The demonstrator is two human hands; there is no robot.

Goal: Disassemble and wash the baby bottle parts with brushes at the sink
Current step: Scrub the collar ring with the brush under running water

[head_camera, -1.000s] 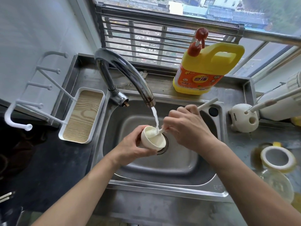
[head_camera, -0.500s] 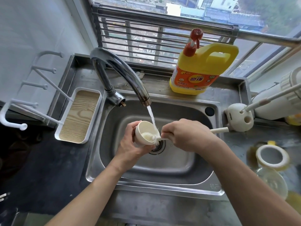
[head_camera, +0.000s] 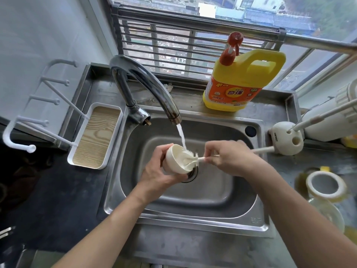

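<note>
Now gripping a cream cap (head_camera: 177, 161) in the left hand (head_camera: 157, 174), fingers curled round its side, tilted above the drain of the sink (head_camera: 193, 219); pinching a thin brush (head_camera: 201, 159) between right hand (head_camera: 231, 157) fingertips. Bristles inside the cap, under the stream from the tap (head_camera: 154, 84).

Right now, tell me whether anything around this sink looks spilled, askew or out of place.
A yellowish puddle lies on the counter right of the sink, around the white ring; it looks like spilled liquid. Nothing else stands out: the cream cap and brush are over the sink, under the stream.
</note>
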